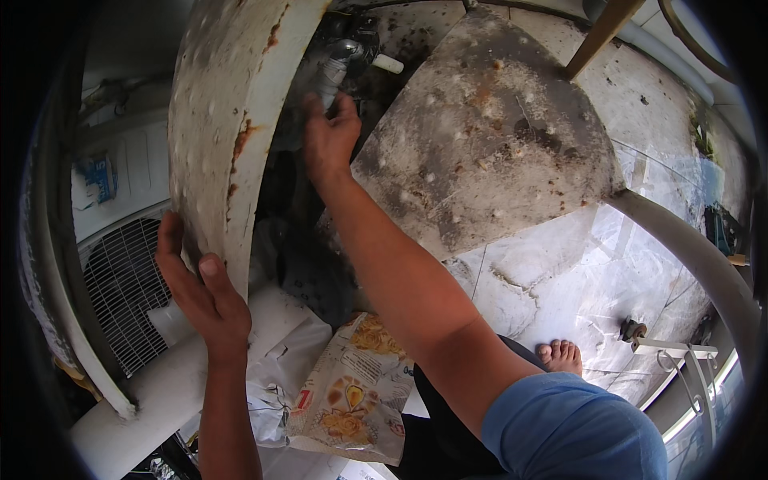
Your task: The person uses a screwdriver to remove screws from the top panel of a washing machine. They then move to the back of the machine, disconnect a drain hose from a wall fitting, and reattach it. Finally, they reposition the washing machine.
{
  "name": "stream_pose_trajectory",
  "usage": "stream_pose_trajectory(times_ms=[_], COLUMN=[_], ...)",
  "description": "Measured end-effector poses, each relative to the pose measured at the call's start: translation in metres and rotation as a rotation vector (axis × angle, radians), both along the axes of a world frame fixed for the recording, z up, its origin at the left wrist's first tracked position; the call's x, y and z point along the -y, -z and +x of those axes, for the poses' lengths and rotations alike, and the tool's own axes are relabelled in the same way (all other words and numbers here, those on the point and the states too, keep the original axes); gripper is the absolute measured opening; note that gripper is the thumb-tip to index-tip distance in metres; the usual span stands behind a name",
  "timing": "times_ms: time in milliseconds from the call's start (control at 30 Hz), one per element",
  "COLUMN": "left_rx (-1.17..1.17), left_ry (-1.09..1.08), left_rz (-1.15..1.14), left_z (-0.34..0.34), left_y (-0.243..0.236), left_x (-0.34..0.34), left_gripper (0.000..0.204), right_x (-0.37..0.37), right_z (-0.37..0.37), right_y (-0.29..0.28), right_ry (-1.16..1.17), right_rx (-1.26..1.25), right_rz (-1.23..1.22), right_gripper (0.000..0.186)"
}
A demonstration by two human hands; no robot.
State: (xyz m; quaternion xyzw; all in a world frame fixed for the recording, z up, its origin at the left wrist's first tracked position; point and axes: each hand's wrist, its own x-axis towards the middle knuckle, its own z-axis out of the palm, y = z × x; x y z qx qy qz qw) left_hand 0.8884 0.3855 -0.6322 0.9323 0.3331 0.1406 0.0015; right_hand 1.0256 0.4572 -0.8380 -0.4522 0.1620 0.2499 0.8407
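My left hand (206, 300) rests with fingers and thumb spread against the lower side of a whitish, rust-streaked panel (216, 120). My right hand (331, 136) reaches into the dark gap beside that panel. Its thumb and fingers close around the lower end of a greyish, shiny, bent tube-like piece (334, 72); I cannot make out its exact kind. A small white cylinder (389, 63) lies just right of it. Right of my forearm is a flat, stained sheet (496, 136) with rust spots and dark grime.
A printed paper-like bag (348, 392) and white plastic (264, 408) lie below my arms. A wire grille (124, 288) stands at left, above a thick white tube (160, 416). A bare foot (560, 356) is on the tiled floor (528, 280); a curved grey bar (680, 240) runs at right.
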Motion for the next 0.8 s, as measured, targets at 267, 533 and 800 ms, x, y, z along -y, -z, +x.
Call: stream_pose_trajectory(times_ms=[267, 533, 800], left_rx=[-0.005, 0.005, 0.001], left_ry=[-0.007, 0.001, -0.019], left_rz=[0.001, -0.013, 0.012], left_z=[-0.003, 0.001, -0.001], left_y=[0.000, 0.000, 0.000], left_x=[-0.002, -0.001, 0.000], left_gripper=[0.067, 0.069, 0.069], right_x=[0.002, 0.016, 0.021], right_z=[0.009, 0.020, 0.026], right_y=[-0.004, -0.013, -0.016], right_ry=[-0.004, -0.002, -0.128], right_rx=[0.022, -0.068, 0.100], right_rz=[-0.087, -0.017, -0.112], right_gripper=[0.025, 0.026, 0.027])
